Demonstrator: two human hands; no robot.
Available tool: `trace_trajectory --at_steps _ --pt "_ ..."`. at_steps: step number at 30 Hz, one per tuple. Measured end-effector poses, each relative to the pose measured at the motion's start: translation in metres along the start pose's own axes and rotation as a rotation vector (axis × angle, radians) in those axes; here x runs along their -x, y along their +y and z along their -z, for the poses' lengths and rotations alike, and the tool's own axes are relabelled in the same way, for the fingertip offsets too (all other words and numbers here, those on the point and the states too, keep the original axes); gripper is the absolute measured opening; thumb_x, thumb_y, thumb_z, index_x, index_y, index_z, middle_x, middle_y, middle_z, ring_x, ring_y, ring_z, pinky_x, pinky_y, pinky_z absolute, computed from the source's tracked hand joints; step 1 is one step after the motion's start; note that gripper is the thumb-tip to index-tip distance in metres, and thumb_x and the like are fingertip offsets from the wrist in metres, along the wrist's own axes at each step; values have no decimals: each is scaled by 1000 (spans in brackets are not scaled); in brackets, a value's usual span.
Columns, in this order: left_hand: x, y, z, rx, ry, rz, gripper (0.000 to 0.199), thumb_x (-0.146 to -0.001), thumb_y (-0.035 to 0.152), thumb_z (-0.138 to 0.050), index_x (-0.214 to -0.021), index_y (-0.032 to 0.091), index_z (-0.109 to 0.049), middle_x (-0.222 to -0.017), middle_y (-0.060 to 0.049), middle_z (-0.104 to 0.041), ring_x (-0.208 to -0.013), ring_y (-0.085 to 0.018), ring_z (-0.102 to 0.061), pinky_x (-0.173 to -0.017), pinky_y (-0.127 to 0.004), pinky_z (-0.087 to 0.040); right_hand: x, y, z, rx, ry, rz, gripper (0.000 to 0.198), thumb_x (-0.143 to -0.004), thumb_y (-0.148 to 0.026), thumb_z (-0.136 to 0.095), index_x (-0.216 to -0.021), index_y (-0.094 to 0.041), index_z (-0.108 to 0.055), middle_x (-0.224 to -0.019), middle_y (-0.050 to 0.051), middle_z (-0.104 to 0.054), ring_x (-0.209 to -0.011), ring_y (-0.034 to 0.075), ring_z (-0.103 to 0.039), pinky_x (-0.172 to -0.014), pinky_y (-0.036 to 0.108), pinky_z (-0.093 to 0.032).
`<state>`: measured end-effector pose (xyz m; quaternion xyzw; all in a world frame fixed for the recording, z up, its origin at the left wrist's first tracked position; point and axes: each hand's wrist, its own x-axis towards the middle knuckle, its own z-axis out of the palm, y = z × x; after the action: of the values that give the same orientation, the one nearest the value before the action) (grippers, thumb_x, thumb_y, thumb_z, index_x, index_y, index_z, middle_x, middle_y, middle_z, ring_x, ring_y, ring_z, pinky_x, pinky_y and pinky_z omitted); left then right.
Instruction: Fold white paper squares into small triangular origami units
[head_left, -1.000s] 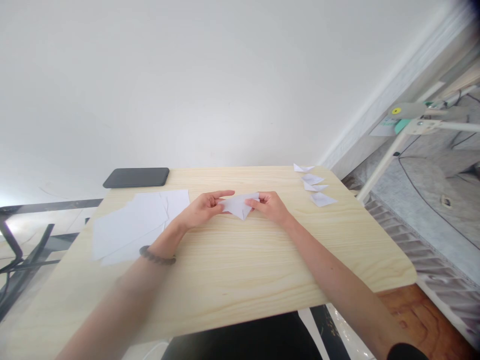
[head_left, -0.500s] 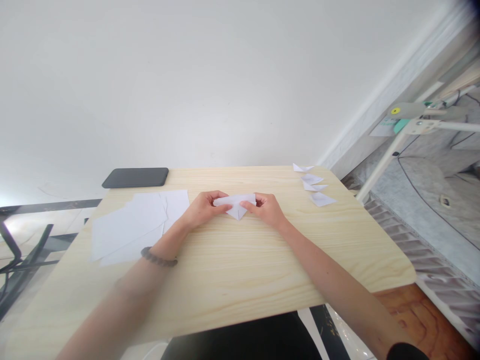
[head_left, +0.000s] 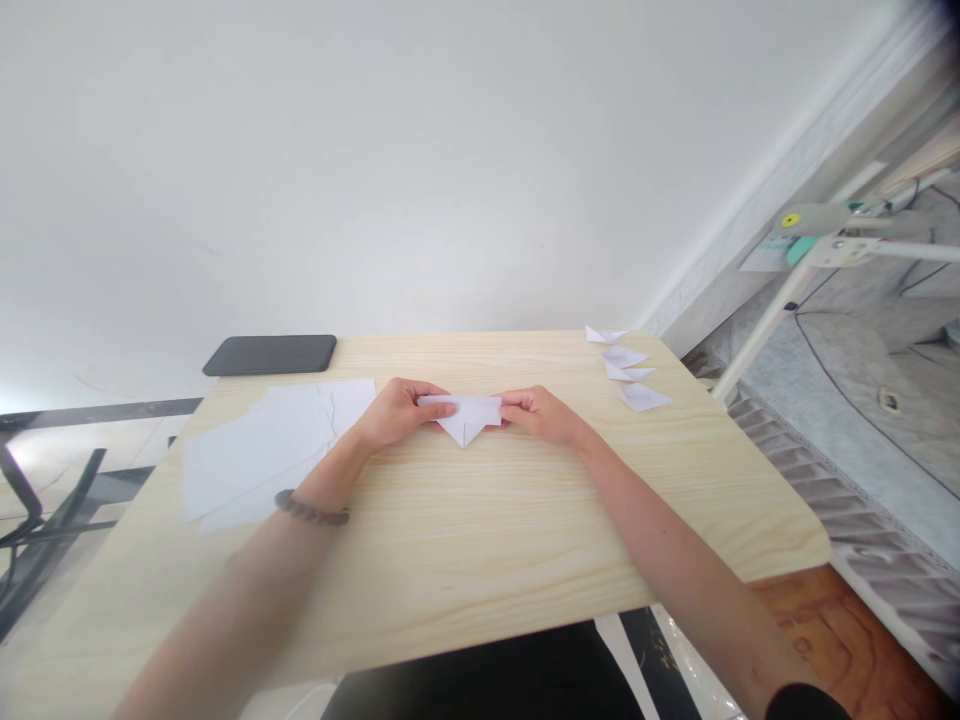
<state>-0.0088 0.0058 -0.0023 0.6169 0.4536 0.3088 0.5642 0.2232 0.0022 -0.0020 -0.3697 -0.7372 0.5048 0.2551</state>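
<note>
A small folded white paper (head_left: pixel 466 415) is held between my two hands over the middle of the table. It has a straight band along the top and a triangular point facing me, with a short line down its centre. My left hand (head_left: pixel 401 412) pinches its left end, thumb on the near face and fingers behind. At the right end, my right hand (head_left: pixel 541 413) grips the edge between thumb and fingers. The fingers behind the paper are partly hidden.
Loose white sheets (head_left: pixel 259 450) overlap on the left of the wooden table (head_left: pixel 465 560). Behind them lies a dark phone-like slab (head_left: pixel 270 354). Several folded paper pieces (head_left: pixel 643 397) sit in a column at the back right. A white wall (head_left: pixel 450 180) rises behind.
The folded paper and both hands have shifted slightly left. My right thumb has slid from the paper's face out to its right edge, leaving more of the paper showing.
</note>
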Motion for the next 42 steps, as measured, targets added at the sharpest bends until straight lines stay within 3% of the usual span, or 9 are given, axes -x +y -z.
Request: trace_trajectory --at_steps 6,11,14,17,20,24,30,35,42 --pt "0 -2 -1 -102 43 -46 33 -63 39 -66 -82 12 -65 -74 -4 -66 -66 -15 -58 -56 -23 -45 -2 3 -4 -75 -22 17 23 -74 -24 -47 -88 -12 -62 -77 3 -62 -73 13 -55 -67 24 -42" --pt "0 -5 -4 -138 70 -107 33 -64 39 -65 -82 11 -64 -70 -2 -64 -62 -13 -56 -52 -21 -42 -6 8 -17 160 176 -57 31 -73 -38 -51 -65 -10 -60 -57 0 -54 -50 8 -43 -46 19 -31" --pt "0 -4 -4 -94 37 -87 33 -66 37 -63 -86 11 -65 -75 -4 -66 -67 -15 -59 -58 -23 -46 -5 7 -16 223 156 -64 35 -75 -38 -48 -59 -10 -60 -52 0 -53 -45 6 -38 -43 19 -27" --pt "3 -1 -1 21 -60 -49 33 -69 33 -60 -94 12 -64 -86 -6 -67 -77 -18 -61 -70 -28 -48 -2 4 -7 194 77 -85 37 -78 -39 -45 -63 -11 -64 -53 0 -57 -44 6 -40 -45 19 -29" --pt "6 4 2 99 -160 -34 34 -70 30 -60 -99 13 -62 -93 -8 -66 -83 -19 -61 -74 -30 -49 0 0 2 101 -32 -87 34 -79 -37 -45 -76 -11 -66 -71 4 -65 -61 11 -54 -59 22 -40" --pt "8 6 5 171 -231 -44 36 -71 30 -61 -102 13 -60 -99 -9 -64 -87 -19 -60 -78 -30 -48 1 -2 8 6 -114 -66 32 -80 -36 -44 -84 -12 -65 -81 6 -67 -76 14 -59 -73 26 -42" --pt "6 2 6 164 -162 -6 34 -69 35 -63 -93 11 -62 -88 -9 -67 -81 -19 -63 -80 -35 -50 2 2 4 -11 -41 -48 29 -80 -33 -45 -79 -11 -65 -77 6 -67 -70 13 -58 -70 26 -43" --pt "5 2 5 72 -109 44 33 -70 39 -61 -83 9 -64 -78 -10 -68 -78 -21 -64 -72 -34 -53 2 5 -2 -19 78 -76 36 -78 -41 -47 -78 -9 -64 -71 6 -66 -66 14 -59 -63 26 -45" --pt "6 2 2 65 -109 34 34 -70 43 -60 -77 9 -64 -79 -11 -69 -77 -22 -65 -69 -34 -54 2 5 3 -14 93 -81 38 -76 -45 -49 -77 -11 -66 -73 6 -67 -68 16 -61 -64 25 -45"
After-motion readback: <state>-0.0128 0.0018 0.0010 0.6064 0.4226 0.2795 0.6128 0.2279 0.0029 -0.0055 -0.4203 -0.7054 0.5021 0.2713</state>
